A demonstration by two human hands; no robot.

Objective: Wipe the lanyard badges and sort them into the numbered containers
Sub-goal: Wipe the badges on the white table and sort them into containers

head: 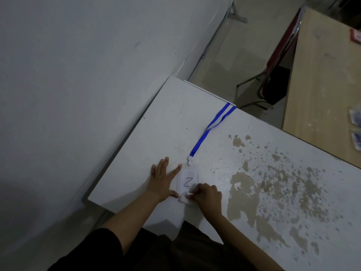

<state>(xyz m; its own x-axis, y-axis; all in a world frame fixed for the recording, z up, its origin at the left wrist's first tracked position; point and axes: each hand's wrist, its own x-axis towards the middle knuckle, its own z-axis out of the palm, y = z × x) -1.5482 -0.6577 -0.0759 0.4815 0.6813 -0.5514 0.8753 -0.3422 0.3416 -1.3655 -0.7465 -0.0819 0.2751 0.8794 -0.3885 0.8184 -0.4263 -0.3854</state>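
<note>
A clear badge (188, 178) with a handwritten "2" lies flat on the white table (172, 118). Its blue lanyard strap (212, 127) runs away from me and hangs over the far edge. My left hand (162, 179) lies flat with spread fingers beside the badge, the index finger and thumb touching its left edge. My right hand (207, 196) has curled fingers pinching a small white wipe (185, 198) against the badge's near end.
The white tabletop is worn to brown patches (273, 184) on the right. A wooden table (320, 79) stands at the far right with small blue-printed items (355, 118) on it. A red chair (281, 55) sits behind. A grey wall is on the left.
</note>
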